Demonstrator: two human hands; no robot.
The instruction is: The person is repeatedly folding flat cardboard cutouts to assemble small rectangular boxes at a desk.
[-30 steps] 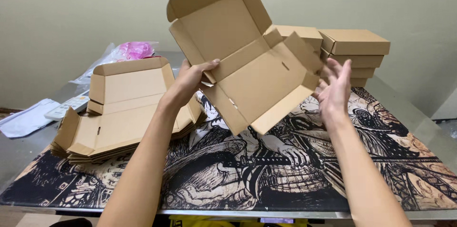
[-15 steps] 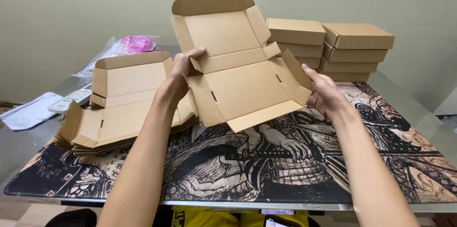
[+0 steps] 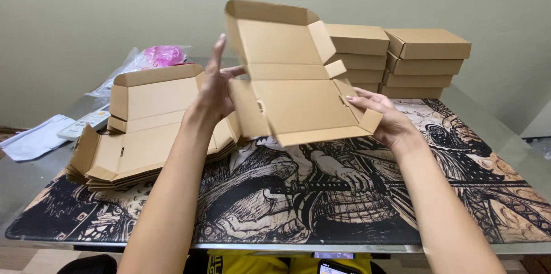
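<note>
A half-folded cardboard mailer box [image 3: 298, 87] is held in the air above the middle of the bench [image 3: 516, 153], its lid flap standing up at the far side and its base panel tipped slightly toward the near edge. The left hand [image 3: 215, 87] sits at the box's left side with fingers spread apart and mostly straight, pressing against the left side flap rather than closing round it. The right hand [image 3: 381, 116] cups the right near corner from below, fingers curled loosely under the wall there.

Below lies a dark printed desk mat [image 3: 321, 205]. To the left, a stack of flat unfolded box blanks [image 3: 143, 130] rests on the mat, leaning and fanned at its near edge. At the far right stand two piles of finished closed boxes [image 3: 396, 61]. Far left are a pink item in a clear bag [image 3: 160, 56], a white remote [image 3: 86, 124] and some white paper [image 3: 34, 139].

As I judge it, the grip is light: with the left hand flat, the box hangs mainly on the right palm and could tilt or slip. The left side wall could also spring back open or crease off its score line if pressed unevenly. The left forearm passes close to the fanned blanks and might nudge them off the bench.
</note>
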